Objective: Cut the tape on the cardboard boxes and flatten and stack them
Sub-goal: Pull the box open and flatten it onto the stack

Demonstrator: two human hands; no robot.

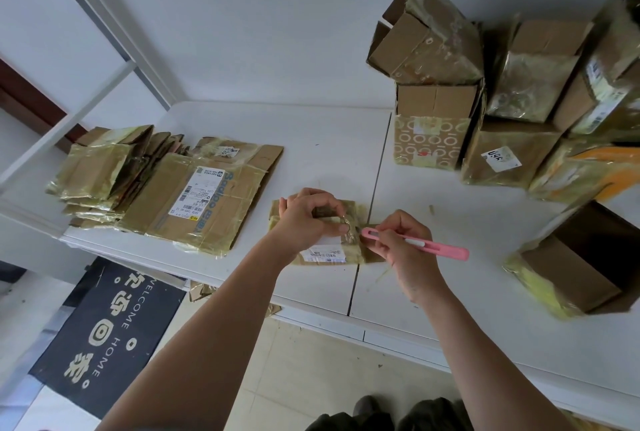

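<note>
A small taped cardboard box [323,252] with a white label lies on the white table [346,153] near its front edge. My left hand [306,217] grips the box from above, fingers curled over its top and pinching a crumpled strip of tape. My right hand [401,243] holds a pink utility knife [420,243], whose tip sits at the box's right end beside the left fingertips. A stack of flattened boxes [166,191] lies at the table's left.
Several unflattened taped boxes [502,94] are piled at the back right against the wall. One open box [581,257] lies on its side at the right. A dark welcome mat [107,330] and cardboard scraps lie on the floor below. A white frame stands at left.
</note>
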